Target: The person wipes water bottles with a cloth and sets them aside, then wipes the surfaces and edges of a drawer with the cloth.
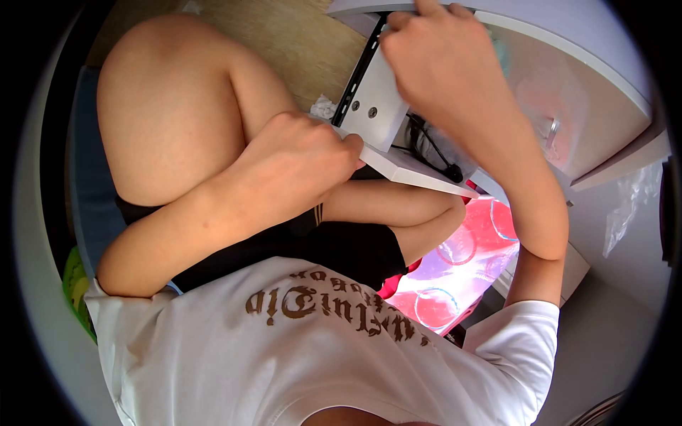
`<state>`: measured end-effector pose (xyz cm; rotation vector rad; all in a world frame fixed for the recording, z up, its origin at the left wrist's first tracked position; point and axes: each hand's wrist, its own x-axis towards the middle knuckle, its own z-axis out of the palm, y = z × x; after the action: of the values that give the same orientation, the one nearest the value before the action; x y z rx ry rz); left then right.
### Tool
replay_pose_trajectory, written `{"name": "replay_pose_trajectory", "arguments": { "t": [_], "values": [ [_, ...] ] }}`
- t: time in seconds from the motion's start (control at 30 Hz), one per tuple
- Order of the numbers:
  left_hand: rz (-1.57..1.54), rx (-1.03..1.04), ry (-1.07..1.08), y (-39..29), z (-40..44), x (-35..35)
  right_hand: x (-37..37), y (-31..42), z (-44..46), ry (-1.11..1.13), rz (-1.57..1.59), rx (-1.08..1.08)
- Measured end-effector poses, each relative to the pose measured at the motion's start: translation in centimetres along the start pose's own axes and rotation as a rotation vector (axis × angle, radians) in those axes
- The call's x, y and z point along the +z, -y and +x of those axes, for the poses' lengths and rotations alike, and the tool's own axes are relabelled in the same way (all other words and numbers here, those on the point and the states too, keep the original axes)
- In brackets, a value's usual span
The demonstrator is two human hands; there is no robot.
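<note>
My left hand (pixel 302 160) is closed on the edge of the white drawer's front panel (pixel 401 169), its fingers curled over the top. Across the drawer, my right hand (pixel 444 60) is at the cabinet end, above the white side panel (pixel 373 78) with its black metal rail. Its fingers are bent and partly cut off by the frame's top edge; whatever they hold is hidden. Inside the pulled-out drawer, a black cable (pixel 437 145) and clear plastic bags (pixel 550 106) show beneath my right forearm.
My bare legs are folded beside the drawer. Crumpled white paper (pixel 324 106) lies on the wooden floor (pixel 298 42). A pink patterned surface (pixel 455 263) is below the drawer. Clear plastic (pixel 630 206) hangs at the right, and a green item (pixel 77 291) shows at the left.
</note>
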<state>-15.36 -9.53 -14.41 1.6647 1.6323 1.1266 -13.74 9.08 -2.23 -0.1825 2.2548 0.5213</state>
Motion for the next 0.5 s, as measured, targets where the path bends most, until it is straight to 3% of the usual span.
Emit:
{"name": "replay_pose_trajectory", "arguments": {
  "t": [0.03,0.1,0.13,0.23,0.3,0.37,0.5],
  "values": [
    [-0.03,-0.001,0.013,0.0,0.0,0.0,0.1,-0.2,0.1,0.062,-0.118,0.043],
    [-0.055,-0.007,0.018,0.2,-0.1,-0.1,1.7,-0.5,0.1,-0.299,0.134,-0.1],
    [-0.053,-0.025,0.032,0.3,-0.2,0.0,1.0,-0.5,-0.4,-0.124,0.225,-0.177],
    [-0.063,-0.039,0.058,0.1,-0.1,-0.2,0.9,0.1,-1.3,-0.023,0.442,-0.292],
    [-0.068,-0.028,0.049,0.1,0.3,-0.6,1.8,0.1,-1.5,-0.078,0.384,-0.227],
    [-0.081,-0.049,-0.023,-0.1,0.3,-0.7,2.7,0.2,-1.6,-0.471,0.11,-0.009],
    [-0.179,-0.1,0.031,-0.5,0.4,-1.9,3.4,0.4,-2.2,-0.468,0.0,0.086]
  ]
}}
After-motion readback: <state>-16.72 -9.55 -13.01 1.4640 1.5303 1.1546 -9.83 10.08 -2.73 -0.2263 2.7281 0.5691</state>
